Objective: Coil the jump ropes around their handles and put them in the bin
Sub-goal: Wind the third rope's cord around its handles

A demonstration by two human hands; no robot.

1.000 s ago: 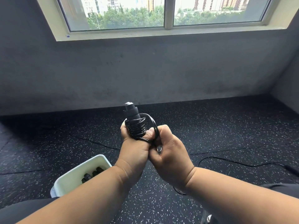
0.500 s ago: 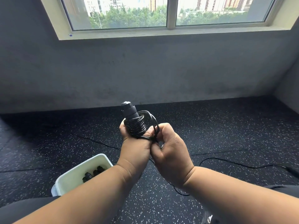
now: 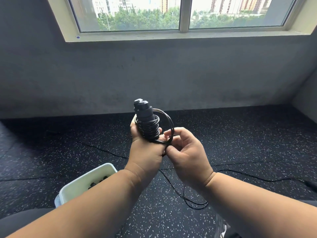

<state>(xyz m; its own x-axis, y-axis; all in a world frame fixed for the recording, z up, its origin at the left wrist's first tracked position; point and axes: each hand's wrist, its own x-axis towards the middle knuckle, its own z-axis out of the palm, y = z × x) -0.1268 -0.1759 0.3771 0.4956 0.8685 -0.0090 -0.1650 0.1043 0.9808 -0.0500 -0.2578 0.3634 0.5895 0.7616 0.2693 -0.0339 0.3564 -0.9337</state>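
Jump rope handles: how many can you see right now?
2 clearly: a pair of handles held together upright in the left hand, rope coiled around them. Dark pieces in the white bin may be more handles, partly hidden by the arm.

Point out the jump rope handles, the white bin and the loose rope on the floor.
jump rope handles [image 3: 143, 110], head view, upper barrel.
white bin [image 3: 96, 172], head view, far rim.
loose rope [image 3: 171, 182], head view, strand on the floor.

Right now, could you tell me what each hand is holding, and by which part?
The left hand grips the jump rope handles around their lower part; the right hand pinches the loose rope beside the coil.
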